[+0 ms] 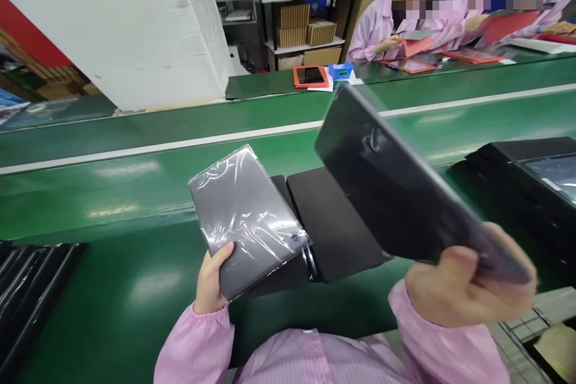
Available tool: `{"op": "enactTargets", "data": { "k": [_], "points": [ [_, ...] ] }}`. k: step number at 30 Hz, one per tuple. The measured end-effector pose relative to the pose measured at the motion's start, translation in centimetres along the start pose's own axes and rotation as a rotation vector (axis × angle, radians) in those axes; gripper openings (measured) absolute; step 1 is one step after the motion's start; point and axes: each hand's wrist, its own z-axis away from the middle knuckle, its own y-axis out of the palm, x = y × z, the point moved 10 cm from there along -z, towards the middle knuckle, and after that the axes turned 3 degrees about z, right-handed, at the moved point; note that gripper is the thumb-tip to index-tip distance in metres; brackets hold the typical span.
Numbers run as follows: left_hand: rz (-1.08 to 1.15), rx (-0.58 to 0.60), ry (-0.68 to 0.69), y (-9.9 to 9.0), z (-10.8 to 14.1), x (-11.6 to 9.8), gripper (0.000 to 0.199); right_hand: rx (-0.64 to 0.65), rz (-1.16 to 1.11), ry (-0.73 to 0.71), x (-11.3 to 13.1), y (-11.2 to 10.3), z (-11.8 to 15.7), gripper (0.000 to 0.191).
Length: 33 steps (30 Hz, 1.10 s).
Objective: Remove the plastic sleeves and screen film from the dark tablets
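My left hand (215,279) grips the lower left corner of a grey tablet (245,216), thumb on top. Clear shiny film wraps this tablet, and a round camera lens shows near its right corner. Beneath it, partly covered, a black folio case (335,225) lies spread open on the green surface. My right hand (468,282) is closed on the lower right end of a dark, tablet-sized slab (387,180), held up and tilted above the case. Motion blurs the hand and the slab, so I cannot tell whether the slab is a tablet or a cover.
Black cases (531,192) are stacked at right, and several black folded cases (36,288) lie at left. Across the green conveyor belt (171,174) are an orange-cased tablet (311,76), a small blue device (341,71) and co-workers in pink sleeves (371,30) handling orange cases.
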Motion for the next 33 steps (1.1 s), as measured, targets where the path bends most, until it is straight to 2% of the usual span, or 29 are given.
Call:
{"op": "enactTargets", "data": {
  "k": [1, 2, 4, 9, 14, 18, 21, 24, 27, 29, 31, 33],
  "points": [
    [0.022, -0.007, -0.017, -0.2, -0.1, 0.1, 0.047, 0.185, 0.027, -0.181, 1.3, 1.4, 0.3, 0.046],
    [0.039, -0.012, -0.032, -0.4, -0.3, 0.3, 0.046, 0.385, 0.015, -0.289, 1.6, 2.8, 1.1, 0.053],
    [0.061, -0.008, -0.057, -0.9, -0.6, 0.6, 0.043, 0.608, -0.032, -0.414, 1.4, 4.0, 2.8, 0.055],
    [0.071, 0.026, -0.073, -2.0, -1.5, 1.1, 0.036, 0.815, -0.133, -0.647, 1.4, 4.9, 8.0, 0.028],
    [0.045, 0.056, -0.106, -2.0, -1.7, 1.5, 0.037, 0.987, -0.199, -0.707, 1.8, 5.7, 11.8, 0.031],
    [0.048, 0.044, -0.042, -1.2, -0.6, 0.7, 0.038, 1.138, -0.266, -0.732, 1.9, 6.0, 12.9, 0.032],
    [0.027, 0.037, 0.001, -0.4, 0.4, 0.2, 0.04, 1.204, -0.353, -0.615, 1.6, 6.3, 12.0, 0.035],
    [-0.013, 0.074, 0.005, 0.4, 0.9, 0.2, 0.048, 1.233, -0.313, -0.322, 0.8, 8.3, 10.3, 0.031],
    [-0.056, 0.145, 0.021, 1.1, 1.1, 0.3, 0.052, 1.14, -0.142, 0.074, -0.8, 11.2, 8.5, 0.018],
    [-0.075, 0.215, 0.058, 1.7, 1.1, 0.1, 0.054, 1.078, -0.131, 0.306, -1.1, 13.0, 8.3, 0.016],
    [-0.094, 0.288, 0.114, 2.4, 1.2, -0.2, 0.056, 1.05, -0.17, 0.459, -0.7, 14.7, 8.8, 0.016],
    [-0.127, 0.345, 0.17, 2.9, 1.4, -0.4, 0.058, 1.022, -0.159, 0.512, -0.4, 15.7, 8.9, 0.012]
  ]
}}
